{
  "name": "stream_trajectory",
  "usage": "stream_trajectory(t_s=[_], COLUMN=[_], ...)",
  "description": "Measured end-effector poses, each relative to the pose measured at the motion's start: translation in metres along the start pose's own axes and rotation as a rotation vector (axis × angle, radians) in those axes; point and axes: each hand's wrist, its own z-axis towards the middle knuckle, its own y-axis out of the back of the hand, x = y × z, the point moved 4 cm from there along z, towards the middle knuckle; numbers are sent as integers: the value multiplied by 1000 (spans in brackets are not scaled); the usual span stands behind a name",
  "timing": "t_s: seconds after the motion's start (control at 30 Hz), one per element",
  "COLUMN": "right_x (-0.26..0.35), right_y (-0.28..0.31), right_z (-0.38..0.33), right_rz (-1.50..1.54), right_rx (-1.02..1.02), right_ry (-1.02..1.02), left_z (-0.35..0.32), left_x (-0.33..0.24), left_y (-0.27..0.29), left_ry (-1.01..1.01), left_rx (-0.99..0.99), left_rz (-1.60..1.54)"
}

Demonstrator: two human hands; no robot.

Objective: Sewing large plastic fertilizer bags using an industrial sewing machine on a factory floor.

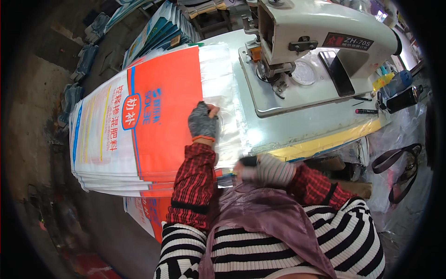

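A stack of white and orange printed sacks (169,79) lies on the table to the left, with clear plastic film (223,83) showing along its right side. My left hand (203,122), in a grey knit glove with bare fingertips, rests on the top sack where the orange meets the film. Its fingers are curled closed, and what they may hold is hidden. Close to my body, at the stack's near right corner, is my right hand (269,169) in a striped glove. Motion smears its fingers, so its grip does not show.
A large pale sewing machine (334,28) stands on the table at the right, with a black phone (337,74) on its base. Pens, a yellow bottle (383,82) and a dark strap (395,162) are farther right. Bundled sacks (162,32) stand behind the stack.
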Motion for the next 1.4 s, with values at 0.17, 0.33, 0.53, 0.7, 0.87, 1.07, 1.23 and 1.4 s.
stream_trajectory(t_s=[0.17,0.33,0.53,0.7,0.87,1.07,1.23,1.4], right_x=[31,49,25,23,68,72,80,123], right_y=[71,60,44,30,-69,-5,40,64], right_z=[72,133,83,28,7,60,15,-8], right_rz=[-420,-195,-384,-450,-848,-1457,-441,-716], right_rx=[-721,-522,-505,-610,-414,-541,-900,-1209], right_ry=[420,64,30,-45,1125,789,618,1039], left_z=[5,7,15,-32,-121,-216,-244,-238], left_x=[6,0,53,15,-66,-38,-29,-44], left_y=[8,25,117,142,180,231,267,269], left_ry=[122,107,517,410,111,44,103,124], left_rx=[39,-36,-183,-311,-322,-414,-657,-719], left_rz=[-286,-82,360,-670,3,118,143,136])
